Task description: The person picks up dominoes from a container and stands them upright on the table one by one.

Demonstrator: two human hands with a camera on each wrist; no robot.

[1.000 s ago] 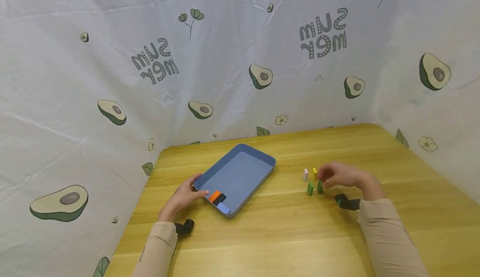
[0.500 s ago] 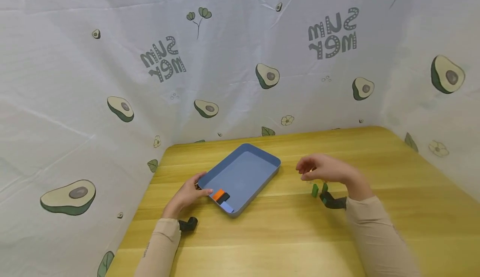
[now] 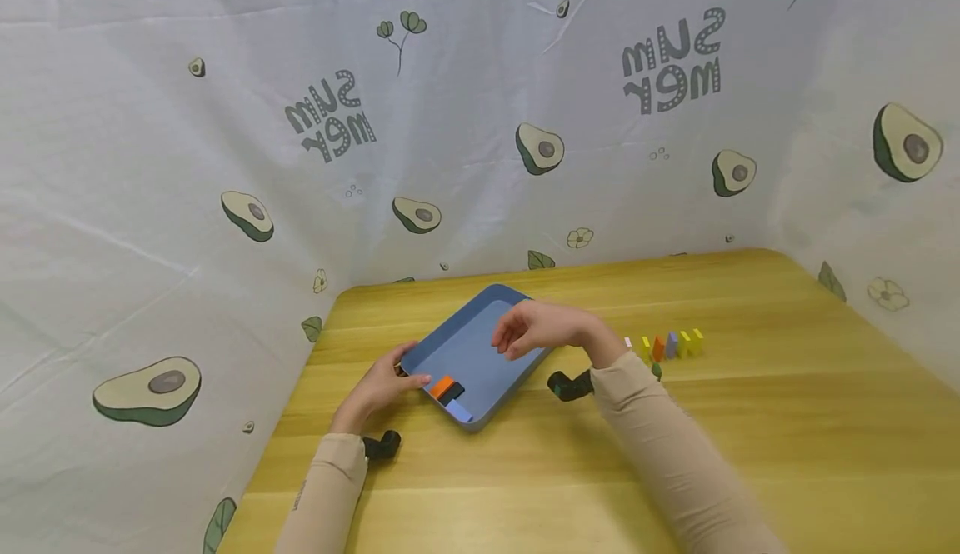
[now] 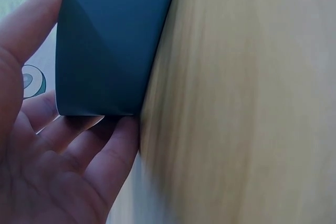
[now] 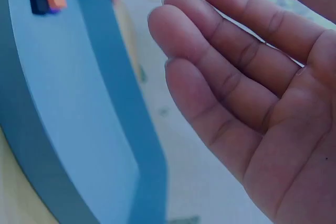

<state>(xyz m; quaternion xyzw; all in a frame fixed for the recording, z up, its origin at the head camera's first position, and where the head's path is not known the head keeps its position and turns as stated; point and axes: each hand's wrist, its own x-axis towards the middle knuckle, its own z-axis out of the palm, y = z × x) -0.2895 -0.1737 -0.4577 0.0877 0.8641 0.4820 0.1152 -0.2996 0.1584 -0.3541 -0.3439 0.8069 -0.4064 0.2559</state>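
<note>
My left hand (image 3: 378, 389) grips the near-left end of a shallow blue tray (image 3: 431, 344), thumb at the rim and fingers against the outer wall. In the left wrist view those fingers (image 4: 113, 153) reach under the tray's end. An orange block (image 3: 442, 386), a black block (image 3: 454, 393) and a light-blue block (image 3: 459, 411) lie together in the tray's near-left corner. Above the tray's right part hovers my right hand (image 3: 543, 327), its fingers loosely bent. Nothing shows against its palm or fingers (image 5: 226, 77) in the right wrist view.
Small blocks stand on the wooden table (image 3: 525, 487) to the right: an orange block (image 3: 658, 348), a blue block (image 3: 672, 345), several yellow blocks (image 3: 698, 341) and a white one (image 3: 628, 342). The right sleeve hides part of this group. A printed cloth (image 3: 465, 104) hangs behind.
My right hand has left the green blocks and moved left, over the tray, uncovering the orange, blue and yellow blocks. The left hand keeps its grip on the tray.
</note>
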